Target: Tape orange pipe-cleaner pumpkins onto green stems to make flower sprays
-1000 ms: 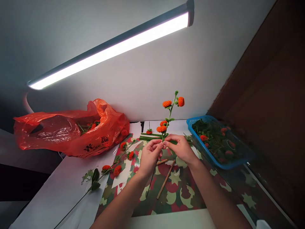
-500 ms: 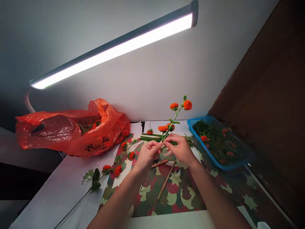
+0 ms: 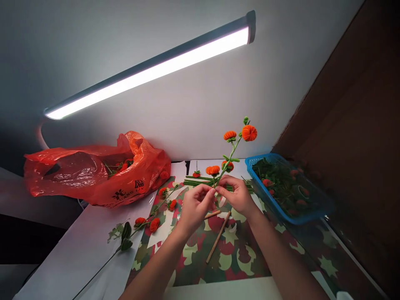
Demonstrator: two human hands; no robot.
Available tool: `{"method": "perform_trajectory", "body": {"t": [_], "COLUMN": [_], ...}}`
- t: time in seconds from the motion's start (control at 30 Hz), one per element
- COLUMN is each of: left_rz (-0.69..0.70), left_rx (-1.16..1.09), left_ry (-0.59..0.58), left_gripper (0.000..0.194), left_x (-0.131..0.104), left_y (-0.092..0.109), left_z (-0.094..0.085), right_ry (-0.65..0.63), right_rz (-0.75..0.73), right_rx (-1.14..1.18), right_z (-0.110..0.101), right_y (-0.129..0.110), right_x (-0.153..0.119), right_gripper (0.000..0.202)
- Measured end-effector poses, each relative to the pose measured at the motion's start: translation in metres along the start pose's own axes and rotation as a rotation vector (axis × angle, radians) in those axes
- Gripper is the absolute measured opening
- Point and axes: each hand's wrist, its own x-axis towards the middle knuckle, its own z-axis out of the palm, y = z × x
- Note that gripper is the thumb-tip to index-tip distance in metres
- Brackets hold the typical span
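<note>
Between my hands stands a green stem with several fuzzy orange pumpkin-like heads, an artificial pumpkin branch (image 3: 231, 156) leaning up to the right. The thumb and fingers of my left hand (image 3: 198, 204) pinch its lower end. My right hand (image 3: 236, 195) is closed on the same stem, its fingertips meeting those of the left. Behind the hands lies a bundle of green stems (image 3: 200, 181). A pale ring of tape (image 3: 222, 201) shows partly below my fingers. Two brown sticks, one of them the longer stick (image 3: 218, 237), lie on the patterned mat (image 3: 215, 266).
A red plastic bag (image 3: 100, 179) with orange heads inside stands at the left. Another pumpkin branch (image 3: 126, 239) with leaves lies before it. At the right is a blue basket (image 3: 275, 208) of greenery. A lit tube lamp (image 3: 153, 71) hangs above.
The branch has risen slightly and come a little nearer, still pinched by both hands. My left hand has shifted slightly right and covers more of one stick. The view has moved slightly.
</note>
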Motion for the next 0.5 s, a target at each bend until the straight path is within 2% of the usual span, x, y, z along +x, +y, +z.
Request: {"method": "perform_trajectory", "body": {"t": [0.1,0.2,0.5], "left_rz": [0.256,0.423,0.606], "left_rx": [0.307,0.443,0.667], "left_ry": [0.177,0.268,0.35], "left_gripper": [0.011,0.011,0.015], "left_x": [-0.0061,-0.008,-0.0038], "left_y": [0.0012,-0.0003,-0.007], "left_z": [0.0027,0.0045,0.0042], "right_ry": [0.029,0.06,0.103], "right_rz": [0.022,0.038,0.11], "right_rx": [-0.048,-0.081,-0.091], "right_z": [0.0018,0.0042,0.0064], "right_y": [-0.0005,-0.0001,-0.001], "right_x": [0.0,-0.0003,-0.0018], "right_gripper": [0.01,0.013,0.014]}}
